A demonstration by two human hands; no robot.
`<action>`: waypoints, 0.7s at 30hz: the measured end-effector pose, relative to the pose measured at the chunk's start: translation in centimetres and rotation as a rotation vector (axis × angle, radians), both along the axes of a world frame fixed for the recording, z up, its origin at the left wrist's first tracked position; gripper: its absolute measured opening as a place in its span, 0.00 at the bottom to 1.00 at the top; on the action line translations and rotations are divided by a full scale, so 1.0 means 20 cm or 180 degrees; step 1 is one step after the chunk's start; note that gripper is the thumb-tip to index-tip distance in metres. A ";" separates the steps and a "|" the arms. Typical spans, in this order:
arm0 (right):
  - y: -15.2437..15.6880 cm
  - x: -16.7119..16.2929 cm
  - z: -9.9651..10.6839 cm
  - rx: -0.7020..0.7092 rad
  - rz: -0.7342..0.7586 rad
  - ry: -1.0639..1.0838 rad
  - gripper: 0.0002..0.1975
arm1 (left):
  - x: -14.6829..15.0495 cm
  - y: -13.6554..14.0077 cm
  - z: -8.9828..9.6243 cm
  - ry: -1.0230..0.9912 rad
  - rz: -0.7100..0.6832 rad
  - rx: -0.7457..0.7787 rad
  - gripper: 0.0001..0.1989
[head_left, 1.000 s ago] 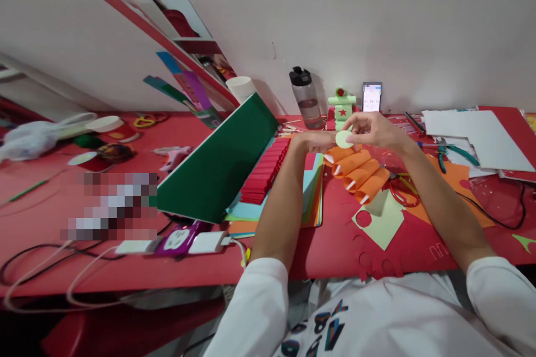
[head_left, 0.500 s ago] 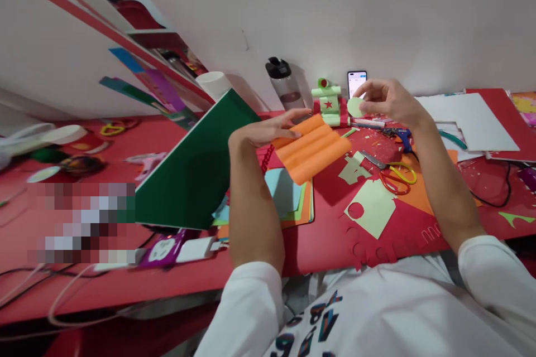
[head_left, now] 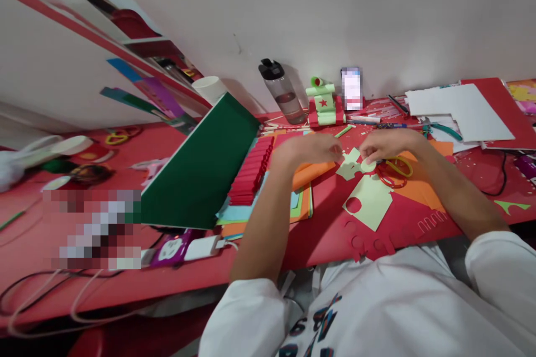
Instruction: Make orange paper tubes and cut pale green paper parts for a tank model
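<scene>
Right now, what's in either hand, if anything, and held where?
Right hand: pale green disc, fingertips at its upper edge as pictured. Left hand: blurred over the orange paper; can't tell if it holds anything.

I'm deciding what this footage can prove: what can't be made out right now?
All in the head view:
- Left hand: blurred fingers; whether they grip anything is unclear.
- Curved orange paper piece: partly hidden by the left hand and forearm.
- Red-and-yellow-handled scissors: blades hidden around the right hand and its round pale green paper disc.
- Upright black-edged phone: screen pixelated, unreadable.
- Whitish plastic bag: cut off by the left edge.
</scene>
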State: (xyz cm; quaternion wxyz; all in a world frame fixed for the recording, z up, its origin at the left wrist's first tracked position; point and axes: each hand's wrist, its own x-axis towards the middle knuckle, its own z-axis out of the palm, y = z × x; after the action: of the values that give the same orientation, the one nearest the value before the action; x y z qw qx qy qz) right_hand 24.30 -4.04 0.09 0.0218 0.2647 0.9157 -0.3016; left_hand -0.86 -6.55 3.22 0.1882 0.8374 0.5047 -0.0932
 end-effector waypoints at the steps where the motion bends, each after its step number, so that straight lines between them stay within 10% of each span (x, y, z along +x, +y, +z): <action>1: -0.03 0.02 -0.05 -0.0015 0.0016 0.0108 0.07 | 0.07 -0.04 -0.05 0.0072 -0.0245 -0.0276 0.14; 8: -0.13 0.10 -0.30 -0.0007 -0.0168 0.0325 0.10 | 0.23 -0.14 -0.37 0.0046 -0.0567 -0.0462 0.16; 21: -0.16 0.15 -0.29 0.0276 -0.0323 0.0198 0.09 | 0.17 -0.22 -0.49 -0.0807 -0.0231 -0.0642 0.24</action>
State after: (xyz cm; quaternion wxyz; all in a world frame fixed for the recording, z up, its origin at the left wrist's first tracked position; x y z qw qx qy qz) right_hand 27.38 -7.26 -5.68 -0.0335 0.3019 0.9136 -0.2704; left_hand 2.50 -11.02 -6.55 0.3299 0.8369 0.4344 -0.0438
